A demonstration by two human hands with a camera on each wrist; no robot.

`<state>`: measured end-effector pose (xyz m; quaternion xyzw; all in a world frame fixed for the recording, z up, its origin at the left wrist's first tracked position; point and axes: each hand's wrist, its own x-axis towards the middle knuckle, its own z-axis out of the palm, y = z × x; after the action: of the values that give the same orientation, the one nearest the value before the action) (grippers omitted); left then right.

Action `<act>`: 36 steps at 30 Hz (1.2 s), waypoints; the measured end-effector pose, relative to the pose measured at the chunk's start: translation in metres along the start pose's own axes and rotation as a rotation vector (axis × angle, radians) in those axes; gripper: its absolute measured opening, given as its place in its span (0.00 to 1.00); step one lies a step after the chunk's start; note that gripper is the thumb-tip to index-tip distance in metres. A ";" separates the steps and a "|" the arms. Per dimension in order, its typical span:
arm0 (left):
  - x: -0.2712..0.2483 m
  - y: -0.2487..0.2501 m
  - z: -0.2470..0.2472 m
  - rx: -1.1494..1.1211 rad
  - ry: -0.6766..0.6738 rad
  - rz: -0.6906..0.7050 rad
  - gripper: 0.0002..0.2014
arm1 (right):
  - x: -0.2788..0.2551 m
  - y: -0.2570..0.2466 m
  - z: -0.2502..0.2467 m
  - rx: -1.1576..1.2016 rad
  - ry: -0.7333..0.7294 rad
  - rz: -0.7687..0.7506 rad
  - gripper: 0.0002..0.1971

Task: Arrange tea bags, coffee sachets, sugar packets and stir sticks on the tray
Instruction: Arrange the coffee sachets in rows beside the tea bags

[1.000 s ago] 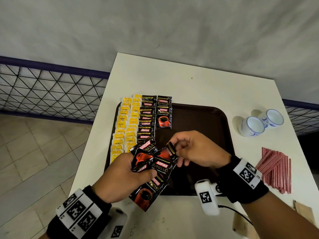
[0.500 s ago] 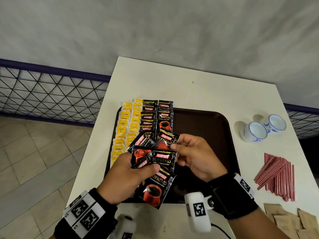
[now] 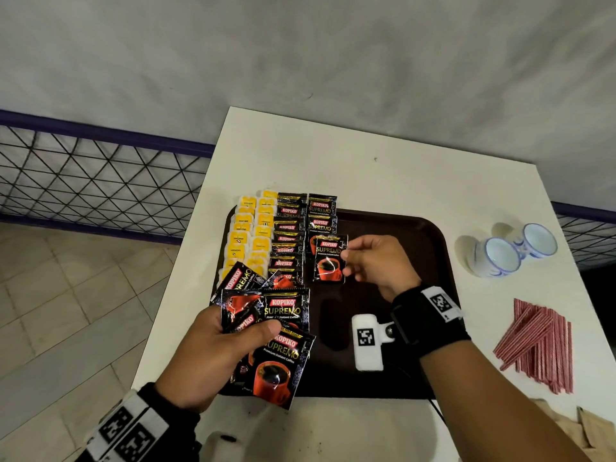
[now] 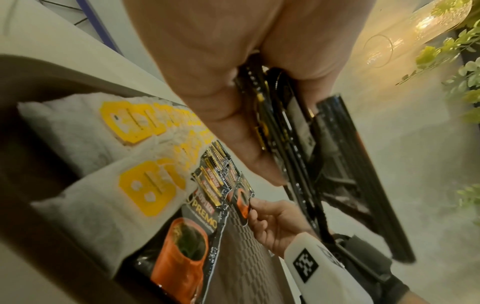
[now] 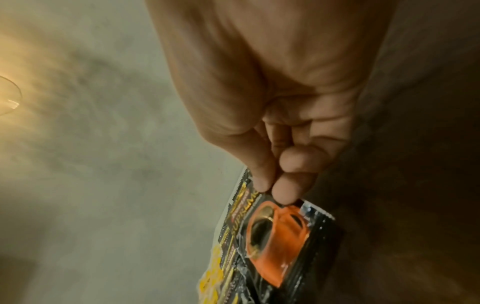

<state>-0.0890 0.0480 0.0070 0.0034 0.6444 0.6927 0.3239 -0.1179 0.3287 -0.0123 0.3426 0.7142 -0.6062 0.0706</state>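
A dark brown tray (image 3: pixel 413 235) lies on the white table (image 3: pixel 333 161). Along its left side run rows of yellow-tagged tea bags (image 3: pixel 246 235) and black coffee sachets (image 3: pixel 288 238). My right hand (image 3: pixel 373 261) pinches one coffee sachet (image 3: pixel 329 260) by its right edge, low over the second sachet column. In the right wrist view thumb and fingertip (image 5: pixel 285 193) meet on that sachet (image 5: pixel 278 230). My left hand (image 3: pixel 213 355) grips a fanned bunch of coffee sachets (image 3: pixel 276 328) above the tray's near left corner.
Two blue-and-white cups (image 3: pixel 513 248) lie on their sides right of the tray. A pile of red stir sticks (image 3: pixel 540 341) sits near the right edge, with brown sugar packets (image 3: pixel 586 428) at the near right corner. A railing (image 3: pixel 100 175) and tiled floor lie to the left.
My right hand has pulled one sachet out of the bunch and carried it forward to the second sachet column on the tray. The left hand keeps its bunch.
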 end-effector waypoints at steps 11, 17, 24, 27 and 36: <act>0.001 -0.014 -0.004 -0.029 0.053 -0.080 0.27 | 0.018 -0.006 0.013 -0.028 0.001 0.020 0.04; 0.000 -0.007 0.001 -0.060 0.026 -0.076 0.25 | 0.017 -0.009 0.020 -0.045 0.028 0.015 0.02; 0.003 -0.007 0.003 -0.075 0.039 -0.070 0.23 | 0.018 -0.006 0.023 -0.051 0.069 0.011 0.01; 0.006 -0.008 0.003 -0.063 0.053 -0.075 0.23 | 0.018 -0.004 0.024 -0.032 0.072 0.023 0.02; 0.008 0.001 0.010 -0.097 0.099 -0.111 0.13 | 0.014 -0.002 0.020 0.016 0.087 0.035 0.04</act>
<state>-0.0921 0.0604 0.0062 -0.0822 0.6245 0.7034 0.3294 -0.1362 0.3160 -0.0235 0.3818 0.7056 -0.5951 0.0473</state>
